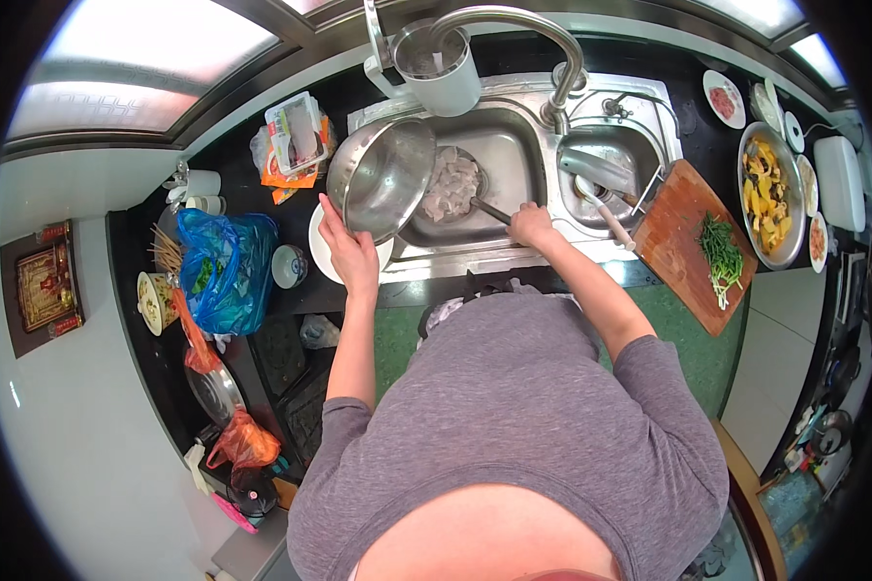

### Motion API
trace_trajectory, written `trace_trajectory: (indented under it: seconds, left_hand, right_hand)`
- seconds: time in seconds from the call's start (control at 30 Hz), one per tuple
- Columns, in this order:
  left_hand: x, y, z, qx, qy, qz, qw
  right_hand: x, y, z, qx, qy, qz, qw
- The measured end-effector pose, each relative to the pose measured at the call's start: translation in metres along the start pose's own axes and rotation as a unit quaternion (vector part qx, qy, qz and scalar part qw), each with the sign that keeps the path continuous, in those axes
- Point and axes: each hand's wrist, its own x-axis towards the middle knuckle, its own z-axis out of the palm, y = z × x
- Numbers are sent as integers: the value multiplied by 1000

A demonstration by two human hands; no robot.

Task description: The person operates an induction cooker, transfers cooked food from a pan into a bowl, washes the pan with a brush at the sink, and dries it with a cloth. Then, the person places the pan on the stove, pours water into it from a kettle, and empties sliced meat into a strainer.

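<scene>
A stainless steel bowl is tilted towards the large sink basin, and my left hand grips it by its near rim. My right hand is closed around the handle of a skimmer or strainer. Its round head lies low in the steel sink, mostly hidden under a heap of pale, thin slices of meat or fish. The inside of the bowl looks wet. Below the bowl, partly covered by it and my left hand, sits a white plate.
A curved faucet and a white water filter rise behind the sink. The small basin holds a cleaver. Right of it, a wooden cutting board with chopped greens overhangs the counter edge. A blue plastic bag stands left.
</scene>
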Motion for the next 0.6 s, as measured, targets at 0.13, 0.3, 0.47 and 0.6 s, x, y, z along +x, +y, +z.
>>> trace_trajectory:
  seconds: [0.13,0.3,0.47,0.6]
  left_hand:
    - [3,2,-7,-1,21,0,1000]
    - [1,2,-17,15,33,9,999]
    - [-5,5,-19,12,35,11,999]
    - [-14,11,-21,6,32,-2,999]
  right_hand:
    - [-3,16,2,66,28,7,997]
    - [-3,26,-1,100,26,-4,995]
    - [-5,31,1,109,44,9,993]
    - [-14,33,-4,111,97,2,989]
